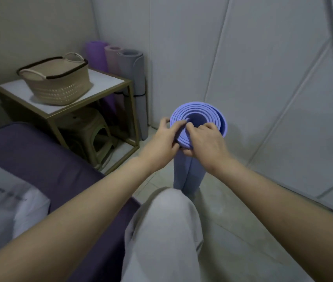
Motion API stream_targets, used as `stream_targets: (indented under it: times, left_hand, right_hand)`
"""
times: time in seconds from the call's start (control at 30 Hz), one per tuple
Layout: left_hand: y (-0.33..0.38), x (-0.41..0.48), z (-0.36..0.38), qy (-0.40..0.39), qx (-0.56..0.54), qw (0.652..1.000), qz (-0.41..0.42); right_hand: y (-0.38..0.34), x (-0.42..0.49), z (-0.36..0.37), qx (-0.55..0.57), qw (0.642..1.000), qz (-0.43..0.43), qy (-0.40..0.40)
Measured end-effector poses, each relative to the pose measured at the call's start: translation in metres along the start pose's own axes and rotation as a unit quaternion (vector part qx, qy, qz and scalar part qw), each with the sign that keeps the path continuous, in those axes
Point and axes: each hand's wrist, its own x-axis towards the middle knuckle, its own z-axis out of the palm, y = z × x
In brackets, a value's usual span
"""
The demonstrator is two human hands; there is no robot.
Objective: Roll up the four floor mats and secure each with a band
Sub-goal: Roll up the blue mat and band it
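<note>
Knee in grey trousers (161, 220) sits right under the lens, with both forearms stretched out over it. Left hand (165, 137) and right hand (206, 139) are both on the top end of the blue mat (184, 174), which stands upright on the floor just past the knee, near the wall. Each hand's fingers curl over the near rim, pinching the coiled layers. Can't see a band on it or in either hand.

Three rolled mats (131, 78) stand in the corner behind the side table (108, 78) with the basket (56, 84); a dark band (140, 96) circles the grey one.

My worry: the coil looks loose up top, so if a hand lets go to fetch a band, the outer flap probably springs open. Or the roll tips, since it's only balanced on end.
</note>
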Motion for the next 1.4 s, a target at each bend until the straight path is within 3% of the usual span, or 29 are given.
stream_targets:
  times: [0.17,0.33,0.7,0.9,1.1,1.23,1.33,1.4]
  left_hand:
    - [-0.044,-0.024,-0.023,-0.002,0.14,0.99,-0.025]
    - [-0.076,-0.053,-0.031,-0.042,0.196,0.979,-0.039]
    - [-0.109,-0.124,-0.049,-0.093,0.312,0.944,-0.047]
    - [-0.094,-0.197,-0.044,-0.144,0.374,0.909,-0.114]
    - [-0.1,-0.28,-0.05,-0.31,0.427,0.836,-0.151]
    - [-0.103,-0.323,-0.076,-0.433,0.373,0.796,-0.2]
    - [-0.102,-0.344,-0.088,-0.477,0.385,0.756,-0.228]
    - [-0.105,-0.355,-0.086,-0.468,0.399,0.755,-0.225]
  right_hand:
    - [-0.031,0.019,0.013,0.026,0.991,-0.1,-0.083]
    - [-0.064,0.028,0.026,0.058,0.977,-0.113,-0.172]
    - [-0.129,0.004,0.039,0.089,0.966,-0.143,-0.196]
    - [-0.159,-0.032,0.036,0.062,0.959,-0.159,-0.228]
    - [-0.16,-0.048,0.033,0.039,0.969,-0.126,-0.208]
    - [-0.162,-0.059,0.031,0.025,0.974,-0.112,-0.197]
    - [-0.161,-0.068,0.029,0.024,0.976,-0.094,-0.193]
    - [-0.162,-0.074,0.029,0.024,0.978,-0.083,-0.191]
